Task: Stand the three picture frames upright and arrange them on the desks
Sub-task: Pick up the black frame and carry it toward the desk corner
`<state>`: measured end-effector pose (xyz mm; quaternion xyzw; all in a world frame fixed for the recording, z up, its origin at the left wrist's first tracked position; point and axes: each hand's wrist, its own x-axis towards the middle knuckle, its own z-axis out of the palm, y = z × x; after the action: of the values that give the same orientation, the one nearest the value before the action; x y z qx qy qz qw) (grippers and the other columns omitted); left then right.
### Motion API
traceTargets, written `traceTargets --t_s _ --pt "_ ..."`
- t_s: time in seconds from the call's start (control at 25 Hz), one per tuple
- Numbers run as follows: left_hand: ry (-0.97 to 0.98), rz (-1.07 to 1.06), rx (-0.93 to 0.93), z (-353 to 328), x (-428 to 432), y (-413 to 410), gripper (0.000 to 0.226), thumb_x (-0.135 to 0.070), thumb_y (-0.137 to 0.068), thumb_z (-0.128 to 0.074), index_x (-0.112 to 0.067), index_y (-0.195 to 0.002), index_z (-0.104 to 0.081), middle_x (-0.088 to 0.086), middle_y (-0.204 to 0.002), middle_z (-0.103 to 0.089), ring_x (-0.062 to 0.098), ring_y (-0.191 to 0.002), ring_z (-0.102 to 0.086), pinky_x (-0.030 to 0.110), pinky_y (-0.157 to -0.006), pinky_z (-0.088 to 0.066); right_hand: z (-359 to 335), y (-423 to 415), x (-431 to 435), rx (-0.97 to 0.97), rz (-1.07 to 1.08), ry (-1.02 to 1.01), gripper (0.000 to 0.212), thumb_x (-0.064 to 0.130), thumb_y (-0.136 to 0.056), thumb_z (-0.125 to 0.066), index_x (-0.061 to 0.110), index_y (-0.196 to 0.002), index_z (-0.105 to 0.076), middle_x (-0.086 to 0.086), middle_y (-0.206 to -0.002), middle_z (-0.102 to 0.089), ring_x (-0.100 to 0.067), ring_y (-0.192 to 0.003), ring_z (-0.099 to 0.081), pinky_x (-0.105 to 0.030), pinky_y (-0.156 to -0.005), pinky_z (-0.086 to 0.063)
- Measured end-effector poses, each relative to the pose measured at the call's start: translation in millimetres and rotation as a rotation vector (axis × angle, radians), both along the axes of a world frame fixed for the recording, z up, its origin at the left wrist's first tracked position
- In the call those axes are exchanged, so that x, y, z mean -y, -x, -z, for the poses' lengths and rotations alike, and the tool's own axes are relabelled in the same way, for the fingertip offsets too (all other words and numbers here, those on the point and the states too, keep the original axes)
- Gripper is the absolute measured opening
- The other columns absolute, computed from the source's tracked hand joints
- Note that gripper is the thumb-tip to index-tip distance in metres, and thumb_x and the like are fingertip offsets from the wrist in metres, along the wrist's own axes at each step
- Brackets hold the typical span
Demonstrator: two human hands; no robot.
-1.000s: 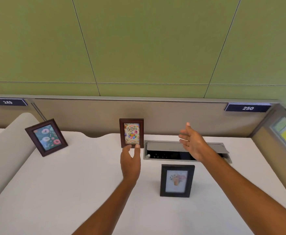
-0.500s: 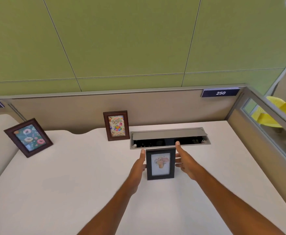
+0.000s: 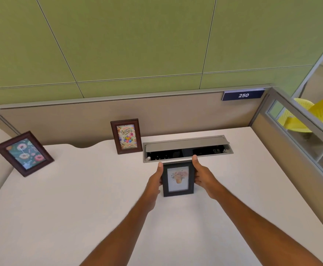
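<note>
A black frame with a flower picture [image 3: 177, 178] stands upright on the white desk [image 3: 80, 198], just in front of the cable tray. My left hand [image 3: 155, 179] grips its left edge and my right hand [image 3: 201, 174] grips its right edge. A brown frame with a birthday card [image 3: 126, 136] stands upright at the back of the desk against the partition. Another brown frame with a donut picture [image 3: 23, 153] stands tilted at the desk's far left.
An open grey cable tray [image 3: 187, 148] is set into the desk behind the black frame. A beige partition [image 3: 176, 116] with a "250" label [image 3: 243, 95] closes the back, a glass-topped divider [image 3: 298, 135] the right. Yellow chairs [image 3: 314, 114] stand beyond it.
My left hand let go of the birthday frame and came to the black frame. Both hands have closed on its side edges. The view has shifted right.
</note>
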<state>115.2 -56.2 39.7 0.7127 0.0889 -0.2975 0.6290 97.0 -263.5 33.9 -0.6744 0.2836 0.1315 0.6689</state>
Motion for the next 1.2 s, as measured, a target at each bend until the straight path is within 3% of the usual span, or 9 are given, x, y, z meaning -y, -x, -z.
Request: traceTargets --t_s 0.12,0.36,0.56,0.68,0.84,1.0,1.2 --pt "0.014 0.008 -0.027 -4 2 -4 0.046 -0.070 -0.108 -0.028 -0.040 -0.135 -0.050 0.006 -0.167 -0.052 0.037 -0.157 -0.043 0.062 -0.130 -0.027 -1 -4 -1 0.014 0.016 -0.014 0.074 0.072 -0.100 -0.039 0.018 -0.149 -0.053 -0.012 -0.149 -0.063 -0.036 -0.139 -0.058 -0.056 -0.120 -0.045" --pt "0.013 0.018 -0.026 6 0 -11 0.055 -0.069 -0.108 -0.031 -0.033 -0.144 -0.052 0.007 -0.166 -0.053 0.036 -0.157 -0.043 0.062 -0.130 -0.029 -6 -7 -6 0.012 0.047 0.004 0.065 0.067 -0.104 -0.041 0.016 -0.139 -0.061 -0.012 -0.138 -0.070 -0.035 -0.132 -0.063 -0.056 -0.118 -0.047" --pt "0.020 -0.001 -0.012 9 0 -13 0.038 -0.067 -0.109 -0.033 -0.042 -0.113 -0.061 0.003 -0.152 -0.063 0.031 -0.142 -0.056 0.054 -0.121 -0.041 -8 -7 -10 0.015 0.059 0.011 0.054 0.067 -0.105 -0.038 0.024 -0.122 -0.066 -0.010 -0.132 -0.072 -0.033 -0.129 -0.065 -0.053 -0.118 -0.047" --pt "0.035 -0.008 -0.004 4 1 -14 0.037 -0.066 -0.109 -0.033 -0.043 -0.111 -0.063 0.004 -0.151 -0.065 0.023 -0.125 -0.062 0.044 -0.108 -0.048 -11 -8 -13 0.010 0.074 0.014 0.048 0.067 -0.105 -0.036 0.030 -0.108 -0.065 -0.006 -0.125 -0.074 -0.031 -0.127 -0.066 -0.052 -0.118 -0.048" --pt "0.043 0.011 -0.003 0 2 -21 0.044 -0.066 -0.109 -0.035 -0.035 -0.130 -0.058 0.006 -0.157 -0.062 0.033 -0.147 -0.055 0.051 -0.122 -0.043 -13 -9 -10 0.019 0.089 0.008 0.053 0.069 -0.104 -0.036 0.027 -0.122 -0.063 -0.006 -0.131 -0.071 -0.031 -0.135 -0.061 -0.053 -0.121 -0.044" --pt "0.072 0.031 0.009 -2 11 -29 0.062 -0.067 -0.108 -0.036 -0.025 -0.147 -0.058 0.006 -0.155 -0.064 0.032 -0.148 -0.054 0.053 -0.126 -0.041 -21 -8 -1 0.034 0.095 0.017 0.065 0.071 -0.102 -0.037 0.023 -0.141 -0.057 -0.010 -0.146 -0.065 -0.031 -0.140 -0.058 -0.052 -0.123 -0.042" --pt "0.117 0.018 0.031 -13 43 -36 0.051 -0.064 -0.110 -0.040 -0.026 -0.133 -0.064 0.002 -0.134 -0.073 0.027 -0.131 -0.065 0.049 -0.118 -0.048 -33 -9 35 0.091 0.112 -0.011 0.063 0.069 -0.102 -0.041 0.024 -0.144 -0.054 -0.005 -0.139 -0.068 -0.025 -0.132 -0.062 -0.046 -0.119 -0.047"
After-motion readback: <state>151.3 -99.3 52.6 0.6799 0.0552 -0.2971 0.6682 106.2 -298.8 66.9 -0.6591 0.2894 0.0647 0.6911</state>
